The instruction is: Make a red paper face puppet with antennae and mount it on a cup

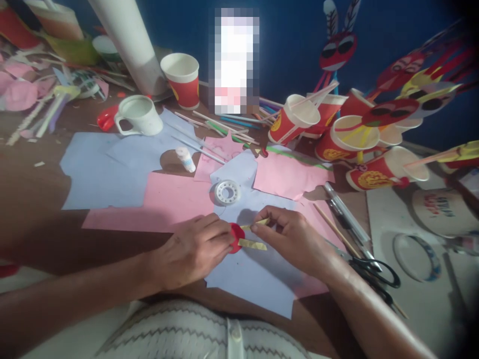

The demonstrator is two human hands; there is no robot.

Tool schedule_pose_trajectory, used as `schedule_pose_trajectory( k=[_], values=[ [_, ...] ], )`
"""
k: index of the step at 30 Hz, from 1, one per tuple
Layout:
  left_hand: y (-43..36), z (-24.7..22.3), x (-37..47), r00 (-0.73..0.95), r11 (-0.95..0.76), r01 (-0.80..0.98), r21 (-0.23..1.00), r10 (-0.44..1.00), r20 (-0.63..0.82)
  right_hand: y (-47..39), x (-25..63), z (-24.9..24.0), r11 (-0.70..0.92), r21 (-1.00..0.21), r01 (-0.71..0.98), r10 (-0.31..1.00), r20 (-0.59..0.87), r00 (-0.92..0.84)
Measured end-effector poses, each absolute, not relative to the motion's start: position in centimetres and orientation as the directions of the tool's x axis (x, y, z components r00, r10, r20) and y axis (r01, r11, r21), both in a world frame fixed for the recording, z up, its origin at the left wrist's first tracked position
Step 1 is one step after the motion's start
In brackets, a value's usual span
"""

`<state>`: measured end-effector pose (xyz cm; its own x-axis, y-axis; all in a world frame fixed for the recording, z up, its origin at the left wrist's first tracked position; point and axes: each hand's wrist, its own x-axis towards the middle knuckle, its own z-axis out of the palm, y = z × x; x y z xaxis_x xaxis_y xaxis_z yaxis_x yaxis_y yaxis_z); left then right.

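My left hand [196, 244] holds a small red paper piece [236, 238] by its left side, fingers pressed together on it. A yellow strip [252, 244] sticks out to the right from the red piece. Just above it, my right hand [288, 232] pinches another yellow strip [264, 222], whose left end reaches the red piece. Both hands are over a pale blue sheet [254, 289] that overlaps a pink sheet [175, 199]. A white tape roll [227, 192] lies a little beyond the hands.
Black-handled scissors [374, 269] and pens [346, 212] lie right of my right hand. Behind stand a glue stick [185, 159], white mug [140, 115], red cups [294, 119] and a white post [130, 45]. Paper scraps [26, 89] are piled back left.
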<state>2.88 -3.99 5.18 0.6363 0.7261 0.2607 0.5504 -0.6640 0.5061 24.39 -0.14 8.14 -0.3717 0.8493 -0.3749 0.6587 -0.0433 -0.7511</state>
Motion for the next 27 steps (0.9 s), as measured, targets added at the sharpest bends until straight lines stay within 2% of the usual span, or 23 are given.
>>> schedule_pose_trajectory(
  k=[5,11,18,27],
  values=[
    [-4.2,4.7,3.3,0.679,-0.705,0.584,0.402,0.696,0.234,0.0,23.9,8.4,0.014,-0.654,0.756,0.844,-0.398,-0.360],
    [-4.2,4.2,3.4,0.692,-0.717,0.593,0.367,0.686,0.223,0.3,23.7,7.9,0.014,-0.648,0.761,0.825,-0.422,-0.375],
    [-4.2,3.9,3.3,0.693,-0.716,0.588,0.375,0.686,0.223,0.8,23.3,7.7,0.003,-0.653,0.757,0.831,-0.419,-0.365],
    [-4.1,3.9,3.2,0.699,-0.720,0.572,0.393,0.678,0.226,0.6,23.0,7.7,0.039,-0.582,0.812,0.840,-0.421,-0.342]
  ],
)
